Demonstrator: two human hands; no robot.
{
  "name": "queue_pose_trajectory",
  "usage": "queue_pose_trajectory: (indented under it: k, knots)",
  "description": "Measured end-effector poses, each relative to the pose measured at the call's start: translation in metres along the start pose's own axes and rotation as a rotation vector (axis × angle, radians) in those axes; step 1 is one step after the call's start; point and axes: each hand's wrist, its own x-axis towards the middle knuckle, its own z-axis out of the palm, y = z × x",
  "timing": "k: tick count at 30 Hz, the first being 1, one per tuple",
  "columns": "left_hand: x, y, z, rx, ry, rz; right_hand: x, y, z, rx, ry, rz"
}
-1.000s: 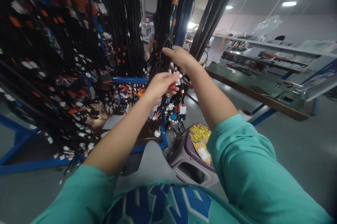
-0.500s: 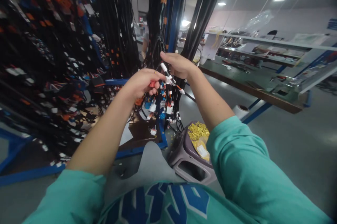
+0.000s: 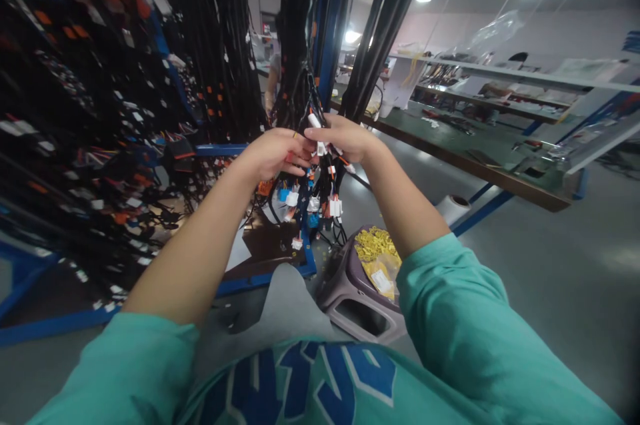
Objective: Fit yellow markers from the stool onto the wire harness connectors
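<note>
My right hand (image 3: pixel 350 137) is closed, thumb and fingers around a branch of the wire harness (image 3: pixel 311 82) that hangs in front of me. A white cylindrical connector (image 3: pixel 315 120) and a white plug (image 3: pixel 321 148) stick out by its fingertips. My left hand (image 3: pixel 277 153) meets it from the left, fingers bent, the tips close to the white plug. A small red piece (image 3: pixel 289 157) shows partly between the left fingers; the rest of it is hidden. Below both hands dangle white connectors (image 3: pixel 335 208) and blue connectors (image 3: pixel 313 220) on wires.
Dense black harnesses (image 3: pixel 220 45) hang from a blue frame (image 3: pixel 330 32) on the left. A stool (image 3: pixel 345 278) bears yellow small parts (image 3: pixel 374 244) and a plastic bag. At right stands a green-topped workbench (image 3: pixel 440 138) with a roll (image 3: pixel 453 208) beneath its edge. Another person's arm (image 3: pixel 271 85) shows behind.
My right thumb has come down onto the white connectors and the hands have drawn together. The left fingers have straightened somewhat, and the red piece is now less visible.
</note>
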Motion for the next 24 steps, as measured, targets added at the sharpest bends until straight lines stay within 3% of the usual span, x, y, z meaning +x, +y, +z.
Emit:
queue_pose_trajectory:
  k: [5, 9, 17, 22, 24]
  knots:
    - [0.004, 0.000, 0.004, -0.150, -0.102, -0.113, -0.001, 0.001, 0.003, 0.032, -0.013, 0.064]
    - [0.005, 0.003, 0.008, -0.111, -0.097, -0.209, 0.004, 0.005, 0.003, 0.109, 0.033, 0.051]
    - [0.013, -0.005, 0.006, -0.171, -0.076, -0.199, 0.012, 0.008, 0.001, 0.296, 0.049, 0.130]
    - [0.013, -0.007, 0.006, -0.283, -0.206, -0.206, 0.013, 0.009, 0.005, 0.320, 0.060, 0.115]
    - [0.013, -0.007, 0.008, -0.276, -0.189, -0.200, 0.015, 0.012, 0.006, 0.294, 0.097, 0.068]
